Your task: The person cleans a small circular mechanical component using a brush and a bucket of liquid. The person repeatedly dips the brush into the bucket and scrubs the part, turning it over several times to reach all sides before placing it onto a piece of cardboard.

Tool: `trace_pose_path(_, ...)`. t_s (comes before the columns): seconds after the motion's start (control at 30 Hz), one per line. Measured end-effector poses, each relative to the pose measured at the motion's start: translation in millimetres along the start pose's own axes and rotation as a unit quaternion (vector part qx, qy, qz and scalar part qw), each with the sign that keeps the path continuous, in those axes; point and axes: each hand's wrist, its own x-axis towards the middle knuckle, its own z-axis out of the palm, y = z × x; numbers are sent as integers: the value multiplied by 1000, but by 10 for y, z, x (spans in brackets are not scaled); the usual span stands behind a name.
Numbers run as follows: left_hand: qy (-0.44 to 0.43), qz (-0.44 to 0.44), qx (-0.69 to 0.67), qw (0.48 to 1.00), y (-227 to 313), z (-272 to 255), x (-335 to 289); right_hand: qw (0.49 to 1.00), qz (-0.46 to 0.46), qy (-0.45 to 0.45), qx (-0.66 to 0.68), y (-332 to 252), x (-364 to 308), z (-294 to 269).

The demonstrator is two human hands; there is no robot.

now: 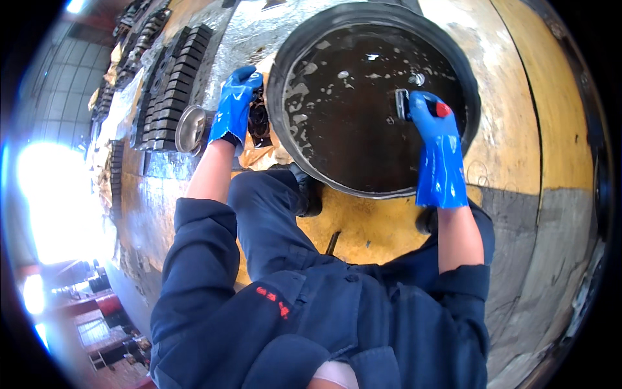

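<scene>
My right hand [431, 120], in a long blue rubber glove, is closed over a wide round tub [276, 97] of dark liquid. A small shiny metal part [402, 105] sticks out to the left of its fingers. Something red [443, 109] shows at the thumb side; its kind is unclear. My left hand [238, 97], gloved in blue too, is left of the tub with its fingers curled at dark, oily metal parts [260, 120]. These parts lie on brown paper [262, 157]. What the left fingers grip is hidden.
A round metal bowl [192, 129] stands left of my left hand. Beyond it, rows of dark metal blocks [172, 91] run along the left side. Foam patches float on the liquid. The floor [363, 223] is worn yellow, grey on the right [508, 240]. My legs straddle the tub's near side.
</scene>
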Motion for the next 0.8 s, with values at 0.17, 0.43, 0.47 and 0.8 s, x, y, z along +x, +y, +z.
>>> trace_pose_path(0.17,-205,-10,-8,979,484,806,-148,999,-42,9,13,-116,-29,43)
trace_pose_path(0.43,-410,62,159,896,-227,2244,-416,999,7,24,-38,-569,-305,82)
trace_pose_path(0.47,-402,43,151,902,-220,2366,-536,999,6,21,-49,-577,-276,74)
trace_pose_path(0.8,-487,62,249,834,41,2419,-878,996,-11,14,-87,-482,-238,34)
